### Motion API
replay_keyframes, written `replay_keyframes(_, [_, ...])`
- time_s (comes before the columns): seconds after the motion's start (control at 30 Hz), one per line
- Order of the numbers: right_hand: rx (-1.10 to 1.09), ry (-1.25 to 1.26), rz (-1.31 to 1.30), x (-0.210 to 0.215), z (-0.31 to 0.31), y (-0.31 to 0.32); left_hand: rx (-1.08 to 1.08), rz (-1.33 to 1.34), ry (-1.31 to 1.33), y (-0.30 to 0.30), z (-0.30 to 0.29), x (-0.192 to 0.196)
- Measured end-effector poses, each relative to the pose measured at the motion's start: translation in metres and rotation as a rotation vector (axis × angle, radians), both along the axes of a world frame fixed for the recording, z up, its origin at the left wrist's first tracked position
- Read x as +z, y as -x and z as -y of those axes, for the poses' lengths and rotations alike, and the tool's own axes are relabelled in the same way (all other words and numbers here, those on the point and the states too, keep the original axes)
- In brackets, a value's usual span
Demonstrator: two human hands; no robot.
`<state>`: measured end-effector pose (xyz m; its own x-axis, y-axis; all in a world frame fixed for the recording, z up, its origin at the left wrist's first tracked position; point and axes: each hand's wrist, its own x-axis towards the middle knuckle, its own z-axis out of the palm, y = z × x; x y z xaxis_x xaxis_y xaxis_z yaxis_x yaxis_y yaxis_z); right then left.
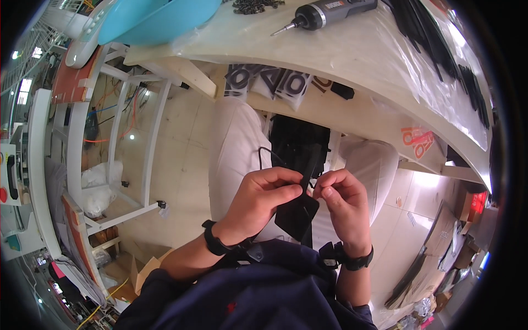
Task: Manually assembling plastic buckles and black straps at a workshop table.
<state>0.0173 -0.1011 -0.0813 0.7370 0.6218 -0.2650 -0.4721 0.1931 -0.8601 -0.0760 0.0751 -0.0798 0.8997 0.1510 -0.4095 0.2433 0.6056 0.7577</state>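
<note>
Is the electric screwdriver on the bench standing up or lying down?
Lying down. The electric screwdriver rests on its side on the bench, bit pointing left, away from both hands.

Two hands, left hand and right hand, pinch a flat black plastic piece over the person's lap, below a workbench.

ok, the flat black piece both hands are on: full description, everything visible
The flat black piece is a thin, matte, roughly four-sided panel, plastic by the look, with a narrow black strip running up from its top edge. It hangs tilted over the person's lap, below the table edge. The left hand pinches its upper left, and the right hand grips the strip at the upper right. Its lower corner is free. The far side and any fastenings are hidden.
</note>
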Motion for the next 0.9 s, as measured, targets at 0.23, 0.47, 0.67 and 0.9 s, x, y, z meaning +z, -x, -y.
replay_keyframes(0.23, [0.169,-0.208,-0.084,0.026,-0.009,0.004,-0.15,0.252,0.722,0.006,-0.003,-0.01])
replay_keyframes(0.47, [0.188,-0.044,0.398,0.031,-0.007,0.0,-0.249,0.217,0.546,0.015,-0.013,-0.02])
replay_keyframes(0.67, [0.194,0.044,0.572,0.038,-0.009,0.0,-0.292,0.299,0.688,0.012,-0.003,-0.023])
replay_keyframes(0.9, [0.222,0.075,0.593,0.039,-0.008,-0.002,-0.278,0.292,0.691,0.013,0.0,-0.021])
